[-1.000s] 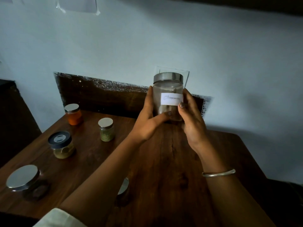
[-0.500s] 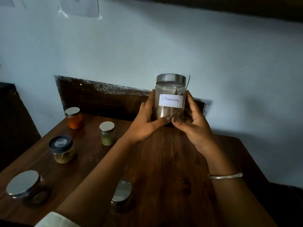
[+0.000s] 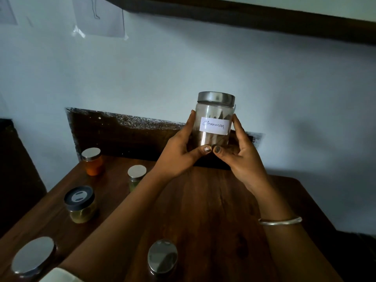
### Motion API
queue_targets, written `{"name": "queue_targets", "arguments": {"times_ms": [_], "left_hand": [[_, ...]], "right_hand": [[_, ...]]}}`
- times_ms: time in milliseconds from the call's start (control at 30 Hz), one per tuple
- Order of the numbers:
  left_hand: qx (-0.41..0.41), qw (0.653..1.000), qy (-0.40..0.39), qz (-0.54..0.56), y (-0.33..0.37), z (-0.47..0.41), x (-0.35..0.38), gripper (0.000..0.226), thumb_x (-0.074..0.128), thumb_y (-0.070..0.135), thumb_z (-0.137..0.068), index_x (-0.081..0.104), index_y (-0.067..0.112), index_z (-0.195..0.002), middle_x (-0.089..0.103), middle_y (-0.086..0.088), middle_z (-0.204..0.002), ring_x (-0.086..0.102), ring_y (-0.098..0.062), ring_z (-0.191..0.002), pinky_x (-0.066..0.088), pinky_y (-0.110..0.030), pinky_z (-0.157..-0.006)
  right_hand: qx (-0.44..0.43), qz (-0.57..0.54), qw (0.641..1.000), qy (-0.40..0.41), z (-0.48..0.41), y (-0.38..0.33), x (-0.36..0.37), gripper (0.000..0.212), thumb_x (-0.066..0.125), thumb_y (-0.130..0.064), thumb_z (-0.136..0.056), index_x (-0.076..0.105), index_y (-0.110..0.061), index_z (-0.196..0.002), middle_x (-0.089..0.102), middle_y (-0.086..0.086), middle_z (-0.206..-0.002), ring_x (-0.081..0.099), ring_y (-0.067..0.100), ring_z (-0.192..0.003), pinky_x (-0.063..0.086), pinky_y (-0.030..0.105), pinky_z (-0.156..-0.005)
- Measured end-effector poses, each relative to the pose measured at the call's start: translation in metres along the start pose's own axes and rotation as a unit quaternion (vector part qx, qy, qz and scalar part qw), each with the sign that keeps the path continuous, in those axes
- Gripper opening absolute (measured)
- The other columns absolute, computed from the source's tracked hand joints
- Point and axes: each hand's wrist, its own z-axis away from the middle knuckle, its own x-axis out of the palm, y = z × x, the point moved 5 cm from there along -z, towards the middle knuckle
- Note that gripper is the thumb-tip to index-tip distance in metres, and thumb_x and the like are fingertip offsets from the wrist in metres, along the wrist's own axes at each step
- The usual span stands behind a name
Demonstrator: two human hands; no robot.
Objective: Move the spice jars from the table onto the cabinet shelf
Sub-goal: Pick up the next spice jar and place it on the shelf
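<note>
- Cinnamon jar [image 3: 214,121]: I see it upright above the table [image 3: 213,210], label facing me.
- Left hand [image 3: 179,153] and right hand [image 3: 242,157] cup its sides, thumbs underneath, likely steadying the glass for the lift.

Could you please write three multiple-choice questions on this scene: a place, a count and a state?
1. Where is the orange jar?
A) far left of the table, near the wall
B) near right corner
C) on a shelf

2. How many jars stand on the table?
A) three
B) five
C) seven

3. The Cinnamon jar is:
A) lying on its side
B) lidless
C) upright, lidded, held by the left hand and right hand

Answers: 1 A, it stands at the far left by the wall; 2 B, five stand on the wood; 3 C, both hands grip it above the table.
</note>
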Motion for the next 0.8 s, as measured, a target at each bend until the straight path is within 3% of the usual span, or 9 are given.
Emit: {"name": "queue_targets", "arguments": {"times_ms": [100,167,233,333,500,633,733,800], "left_hand": [[0.038,0.999,-0.004,-0.015,0.004,-0.011,-0.015,0.09,0.067,0.031,-0.083,0.006,0.022,-0.149,0.052,0.015,-0.122,0.05,0.02,-0.104,0.039,-0.001,-0.086],[0.056,0.998,0.004,-0.035,0.007,-0.021,-0.025,0.094,0.062,0.049,-0.078,0.005,0.027,-0.149,0.052,0.004,-0.123,0.055,0.001,-0.108,0.047,-0.015,-0.089],[0.065,0.997,0.014,-0.05,0.01,-0.033,-0.035,0.097,0.06,0.054,-0.075,0.002,0.03,-0.148,0.042,0.0,-0.116,0.053,-0.014,-0.107,0.046,-0.015,-0.087],[0.081,0.995,0.025,-0.058,0.02,-0.053,-0.044,0.095,0.06,0.046,-0.077,0.001,0.028,-0.149,0.035,0.001,-0.112,0.05,-0.01,-0.105,0.039,-0.01,-0.09],[0.096,0.993,0.056,-0.024,0.037,-0.098,-0.056,0.094,0.07,0.031,-0.081,0.008,0.02,-0.15,0.044,-0.007,-0.128,0.059,-0.018,-0.11,0.05,-0.028,-0.094],[0.109,0.989,0.1,0.004,0.051,-0.142,-0.064,0.089,0.073,0.023,-0.079,0.016,0.02,-0.148,0.048,-0.001,-0.125,0.06,-0.015,-0.105,0.048,-0.014,-0.085],[0.121,0.985,0.123,0.009,0.062,-0.179,-0.068,0.084,0.072,0.02,-0.08,0.02,0.02,-0.147,0.05,-0.003,-0.129,0.059,-0.014,-0.105,0.048,-0.015,-0.084],[0.132,0.982,0.136,0.013,0.068,-0.202,-0.071,0.081,0.07,0.019,-0.082,0.022,0.02,-0.146,0.05,-0.005,-0.13,0.058,-0.016,-0.109,0.049,-0.018,-0.086]], "right_hand": [[-0.008,0.021,0.999,0.025,-0.011,-0.014,0.006,0.09,0.069,-0.014,-0.081,0.012,-0.033,-0.148,0.053,0.001,-0.132,0.057,0.005,-0.111,0.045,0.003,-0.084],[-0.019,0.031,0.998,0.047,-0.019,-0.024,0.007,0.091,0.07,-0.014,-0.08,0.013,-0.034,-0.148,0.053,0.002,-0.131,0.058,0.004,-0.11,0.047,0.006,-0.084],[-0.029,0.044,0.996,0.072,-0.028,-0.035,0.006,0.09,0.071,-0.015,-0.08,0.015,-0.035,-0.148,0.051,0.003,-0.133,0.057,0.005,-0.108,0.047,0.005,-0.082],[-0.04,0.061,0.992,0.098,-0.045,-0.05,0.003,0.089,0.071,-0.014,-0.08,0.015,-0.035,-0.147,0.051,0.002,-0.131,0.053,-0.006,-0.095,0.042,-0.004,-0.07],[-0.071,0.094,0.983,0.142,-0.086,-0.072,-0.012,0.086,0.07,-0.021,-0.081,0.016,-0.035,-0.147,0.052,0.0,-0.132,0.051,-0.005,-0.095,0.04,-0.005,-0.068],[-0.104,0.074,0.977,0.169,-0.126,-0.088,-0.029,0.087,0.071,-0.022,-0.08,0.018,-0.031,-0.147,0.059,-0.003,-0.12,0.055,0.004,-0.104,0.04,0.0,-0.071],[-0.134,0.066,0.969,0.196,-0.162,-0.098,-0.042,0.09,0.073,-0.021,-0.079,0.015,-0.028,-0.147,0.059,-0.007,-0.109,0.055,0.009,-0.109,0.037,0.004,-0.074],[-0.155,0.067,0.963,0.209,-0.184,-0.105,-0.048,0.089,0.073,-0.021,-0.079,0.016,-0.026,-0.147,0.062,-0.003,-0.113,0.054,0.009,-0.109,0.038,0.006,-0.076]]}}
